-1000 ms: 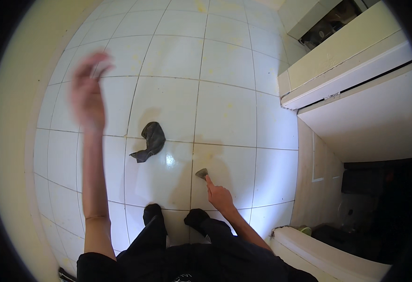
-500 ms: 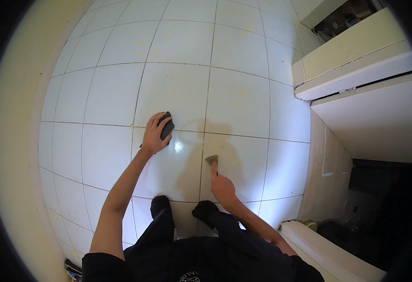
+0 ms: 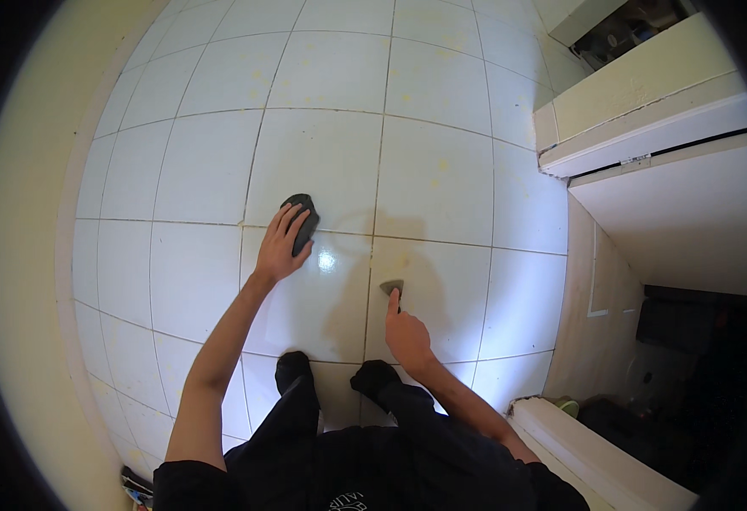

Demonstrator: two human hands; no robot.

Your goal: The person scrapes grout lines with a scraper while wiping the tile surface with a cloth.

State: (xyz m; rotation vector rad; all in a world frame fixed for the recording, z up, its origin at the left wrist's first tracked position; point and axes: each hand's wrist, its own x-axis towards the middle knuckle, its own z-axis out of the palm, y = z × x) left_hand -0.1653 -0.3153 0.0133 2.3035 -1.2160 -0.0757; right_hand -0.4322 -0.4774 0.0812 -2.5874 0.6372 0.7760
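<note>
My left hand (image 3: 280,243) presses a dark grey, folded cloth (image 3: 308,232) onto the tiled floor (image 3: 309,162), its fingers curled over the cloth. To the right and nearer my feet, my right hand (image 3: 409,343) is closed around a scraper, with the index finger stretched along it toward the blade. The scraper's flat metal blade (image 3: 393,286) flares out at the far end and lies on or just over a tile beside a grout line. Most of the scraper's handle is hidden in my fist.
Small yellow spots (image 3: 443,164) dot the tiles farther off. My feet in dark socks (image 3: 375,377) stand close behind the hands. A pale wall (image 3: 33,247) runs along the left; a ledge (image 3: 646,102) and a white panel (image 3: 671,217) border the right. Dark items (image 3: 680,328) lie at lower right.
The scraper blade has shifted slightly right and turned a little. The cloth shows more beyond my left fingertips. Both hands keep their hold.
</note>
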